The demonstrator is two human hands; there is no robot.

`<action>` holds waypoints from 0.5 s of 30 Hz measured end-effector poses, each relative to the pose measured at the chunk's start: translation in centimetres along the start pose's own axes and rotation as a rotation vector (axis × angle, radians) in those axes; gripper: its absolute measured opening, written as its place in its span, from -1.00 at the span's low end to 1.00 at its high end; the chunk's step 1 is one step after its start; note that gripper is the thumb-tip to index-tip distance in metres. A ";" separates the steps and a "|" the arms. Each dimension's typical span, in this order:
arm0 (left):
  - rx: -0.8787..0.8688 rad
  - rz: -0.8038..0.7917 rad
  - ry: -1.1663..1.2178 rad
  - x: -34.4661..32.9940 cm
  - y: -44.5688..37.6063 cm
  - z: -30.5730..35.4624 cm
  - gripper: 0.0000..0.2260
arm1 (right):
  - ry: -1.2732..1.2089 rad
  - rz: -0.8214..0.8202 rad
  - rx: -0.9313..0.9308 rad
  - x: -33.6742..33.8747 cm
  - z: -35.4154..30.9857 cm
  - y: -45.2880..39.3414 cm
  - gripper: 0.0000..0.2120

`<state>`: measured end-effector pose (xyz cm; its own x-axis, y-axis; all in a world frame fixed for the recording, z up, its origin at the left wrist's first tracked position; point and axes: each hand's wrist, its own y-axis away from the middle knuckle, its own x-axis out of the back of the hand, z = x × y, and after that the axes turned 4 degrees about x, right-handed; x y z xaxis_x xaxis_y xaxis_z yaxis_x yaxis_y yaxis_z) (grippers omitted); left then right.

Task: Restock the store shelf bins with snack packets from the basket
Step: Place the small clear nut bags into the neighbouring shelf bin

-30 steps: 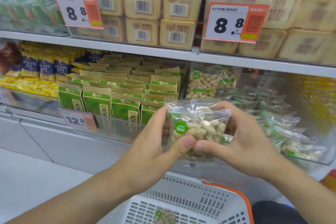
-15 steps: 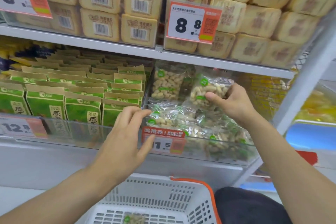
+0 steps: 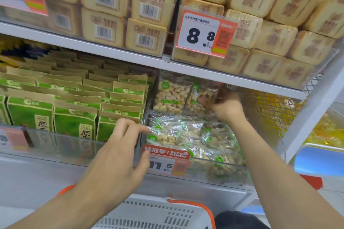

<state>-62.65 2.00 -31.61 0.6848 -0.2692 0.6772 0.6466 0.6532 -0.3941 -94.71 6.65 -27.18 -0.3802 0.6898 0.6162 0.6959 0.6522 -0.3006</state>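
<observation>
One packet going in, basket nearly spent.

Right hand deep under the shelf, thumb and fingers pinching a clear nut packet and standing it upright at the back of the bin, just beside another upright packet. Left hand open, fingers spread and relaxed, fingertips touching the loose packets at the bin's front, thumb by the red price tag. Bin already well filled; white basket below showing only its rim and slotted wall, contents out of view here, so what remains: cannot tell. Compared with half a second ago: packet pushed further back and more upright, left hand moved forward from hovering near the bin to contact, view shifted closer and to the right.
</observation>
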 end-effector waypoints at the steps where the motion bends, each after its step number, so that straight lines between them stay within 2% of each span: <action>1: 0.009 0.003 0.001 0.0 -0.1 0.0 -0.70 | 0.041 -0.008 0.028 -0.2 -0.2 0.2 -0.57; 5: 0.034 0.020 0.032 -0.1 -0.1 0.0 -0.70 | 0.187 -0.130 0.056 -0.1 -0.5 0.7 -0.45; 8: 0.027 0.033 0.020 -0.1 -0.1 0.0 -0.71 | 0.229 -0.170 0.067 0.2 -0.3 1.4 -0.49; 10: 0.026 0.037 0.019 -0.2 0.0 0.0 -0.71 | 0.252 -0.134 0.085 -0.1 -0.4 2.0 -0.49; 15: 0.053 0.029 0.014 -0.1 0.1 0.5 -0.71 | 0.333 0.088 0.076 -0.8 -0.9 3.1 -0.54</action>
<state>-62.76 2.42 -31.41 0.7078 -0.2594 0.6571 0.6079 0.6974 -0.3795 -91.66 7.85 -27.97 -0.0928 0.6121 0.7853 0.6652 0.6250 -0.4085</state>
